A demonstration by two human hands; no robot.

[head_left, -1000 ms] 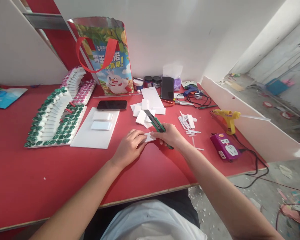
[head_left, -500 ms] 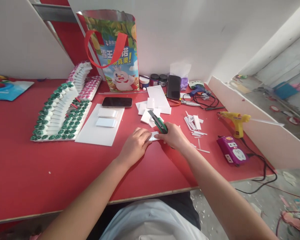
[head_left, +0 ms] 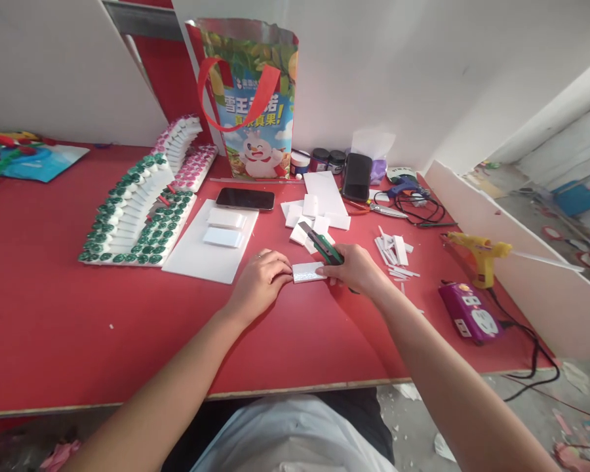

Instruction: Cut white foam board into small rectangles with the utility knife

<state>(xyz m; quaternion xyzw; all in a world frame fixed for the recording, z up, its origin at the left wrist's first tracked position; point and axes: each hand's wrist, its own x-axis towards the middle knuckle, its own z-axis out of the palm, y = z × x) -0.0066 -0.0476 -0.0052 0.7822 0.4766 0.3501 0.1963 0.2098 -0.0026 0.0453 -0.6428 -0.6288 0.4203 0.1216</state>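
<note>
My right hand [head_left: 356, 269] is closed around a green utility knife [head_left: 326, 249], its blade pointing up and to the left, away from the board piece. The thumb of that hand also presses the right end of a small white foam board piece [head_left: 307, 273]. At the piece's left end, my left hand [head_left: 264, 282] has its fingers drawn together, fingertips against the edge. A shiny strip runs along the piece's lower part. Just behind the knife lies a loose pile of white board pieces [head_left: 311, 206].
White offcut strips [head_left: 398, 249] lie right of my hands, with a yellow glue gun [head_left: 482, 255] and purple power socket [head_left: 472, 314] beyond. On the left are a white board [head_left: 196, 262], a phone [head_left: 246, 198] and a green-and-white decorated model [head_left: 128, 216]. A gift bag [head_left: 255, 98] stands behind.
My left fingers have slid left off the top of the small board piece, so more of it shows. My right hand still grips the knife. The whole view has shifted slightly.
</note>
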